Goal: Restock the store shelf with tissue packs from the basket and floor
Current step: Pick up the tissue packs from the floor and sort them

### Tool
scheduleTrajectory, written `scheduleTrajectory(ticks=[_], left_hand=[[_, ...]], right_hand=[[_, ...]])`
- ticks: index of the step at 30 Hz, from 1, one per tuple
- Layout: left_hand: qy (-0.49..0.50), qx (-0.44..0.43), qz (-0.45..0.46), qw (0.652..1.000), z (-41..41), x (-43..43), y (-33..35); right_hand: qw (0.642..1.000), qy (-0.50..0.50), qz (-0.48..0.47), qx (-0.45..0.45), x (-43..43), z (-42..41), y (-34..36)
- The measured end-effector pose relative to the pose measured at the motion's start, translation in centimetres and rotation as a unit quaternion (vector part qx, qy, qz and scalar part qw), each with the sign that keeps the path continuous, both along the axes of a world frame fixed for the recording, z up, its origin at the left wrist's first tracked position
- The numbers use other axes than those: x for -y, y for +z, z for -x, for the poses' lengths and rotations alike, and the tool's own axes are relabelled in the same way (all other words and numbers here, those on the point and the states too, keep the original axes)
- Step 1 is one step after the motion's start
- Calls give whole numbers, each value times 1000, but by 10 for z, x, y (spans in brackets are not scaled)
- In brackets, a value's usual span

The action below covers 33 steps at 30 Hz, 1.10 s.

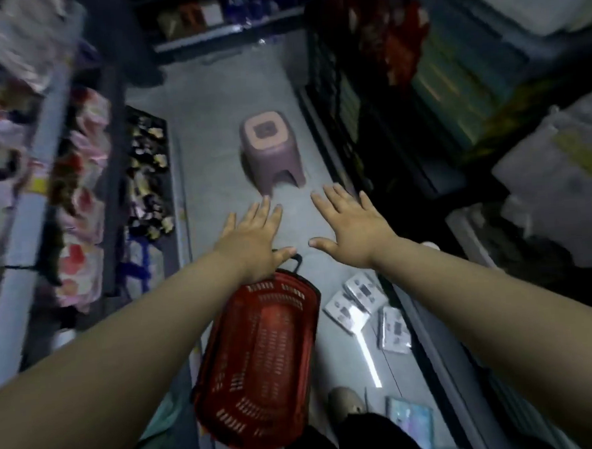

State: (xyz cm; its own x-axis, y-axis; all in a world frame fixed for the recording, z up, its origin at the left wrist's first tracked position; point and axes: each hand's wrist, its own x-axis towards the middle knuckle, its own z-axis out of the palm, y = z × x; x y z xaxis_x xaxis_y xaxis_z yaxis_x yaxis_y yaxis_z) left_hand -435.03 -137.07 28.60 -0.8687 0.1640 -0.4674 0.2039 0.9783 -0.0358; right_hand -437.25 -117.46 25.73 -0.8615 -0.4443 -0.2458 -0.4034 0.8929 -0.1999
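Note:
I look down a narrow store aisle. A red plastic basket (260, 360) stands on the floor below me and looks empty inside. Several white tissue packs (362, 303) lie scattered on the floor to its right, with another bluish pack (409, 415) nearer my feet. My left hand (256, 238) is stretched out flat, palm down, above the basket's far end, holding nothing. My right hand (347, 225) is likewise spread flat in the air above the floor, fingers straight and empty. The shelf on the right (426, 324) runs along the floor beside the packs.
A mauve plastic stool (271, 150) stands on the grey floor just beyond my fingertips. Shelves with pink and patterned packaged goods (81, 215) line the left side. Dark shelving with large wrapped packs (559, 162) fills the right. My shoe (345, 402) is beside the basket.

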Motion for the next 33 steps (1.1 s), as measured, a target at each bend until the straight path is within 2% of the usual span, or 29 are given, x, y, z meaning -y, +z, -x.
scheduleTrajectory(ticks=[6, 14, 23, 25, 27, 30, 33], left_hand=[[-131, 71, -22, 989, -2, -63, -122], [-272, 160, -25, 949, -53, -149, -288], [-318, 292, -9, 902, -181, -215, -499], [-293, 324, -2, 899, -212, -221, -546], [-224, 352, -19, 909, -244, -228, -592], [-2, 394, -61, 917, -289, -242, -652], [203, 407, -68, 888, -322, -255, -703]], right_hand=[[983, -155, -21, 96, -74, -65, -115], [924, -325, -6, 201, -132, -191, -267], [850, -436, 6, 297, -174, -346, -465], [834, -455, 16, 313, -181, -375, -510], [815, -475, 25, 330, -189, -399, -553], [786, -511, 56, 345, -197, -426, -613], [738, -569, 105, 348, -204, -431, -669]])
